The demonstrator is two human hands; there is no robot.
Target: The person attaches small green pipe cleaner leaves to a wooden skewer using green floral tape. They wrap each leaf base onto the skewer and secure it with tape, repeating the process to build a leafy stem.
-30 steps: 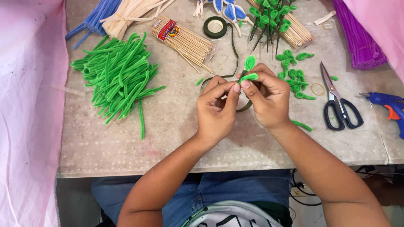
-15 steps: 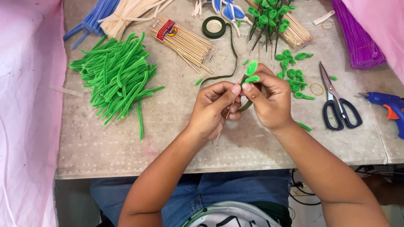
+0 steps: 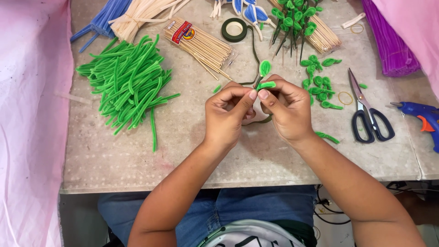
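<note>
My left hand (image 3: 227, 114) and my right hand (image 3: 286, 109) meet over the middle of the grey table (image 3: 137, 160). Both pinch a thin stem with small green pipe-cleaner leaves (image 3: 264, 75) that sticks up between the fingertips. A strip of dark green floral tape (image 3: 254, 48) trails from the stem back to its roll (image 3: 234, 29). Just right of my right hand lie several loose green leaf loops (image 3: 318, 82).
A heap of green pipe cleaners (image 3: 130, 82) lies at left, a pack of wooden skewers (image 3: 201, 45) behind my hands. Finished leafy stems (image 3: 292, 23) lie at the back. Scissors (image 3: 368, 114), a rubber band (image 3: 345, 97) and a blue glue gun (image 3: 423, 116) sit at right. Purple pipe cleaners (image 3: 388, 41) are far right.
My hands stay in place; the fingers have shifted slightly on the stem, turning it between the fingertips.
</note>
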